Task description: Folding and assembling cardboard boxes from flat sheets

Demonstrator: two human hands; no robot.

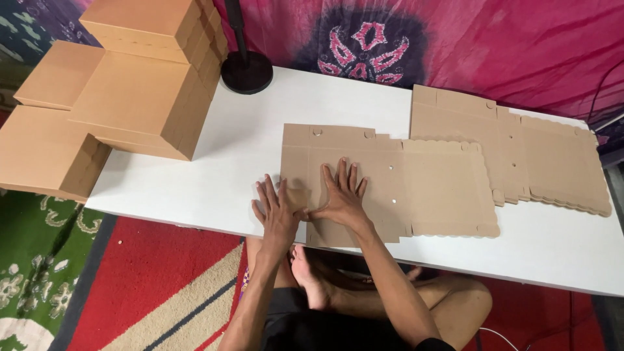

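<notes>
From the head camera, your left hand and right hand both lie flat, fingers spread, grip open, pressing on the near left part of a flat cardboard box blank that lies unfolded on the white table. A stack of more blanks sits to its right. Folded cardboard boxes are piled at the table's far left, beside a round black stand base.

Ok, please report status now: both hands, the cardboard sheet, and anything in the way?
Left hand and right hand flat, pressing flat cardboard sheet. Sheet unfolded on white table. Stack of flat sheets and finished boxes lie apart.
</notes>
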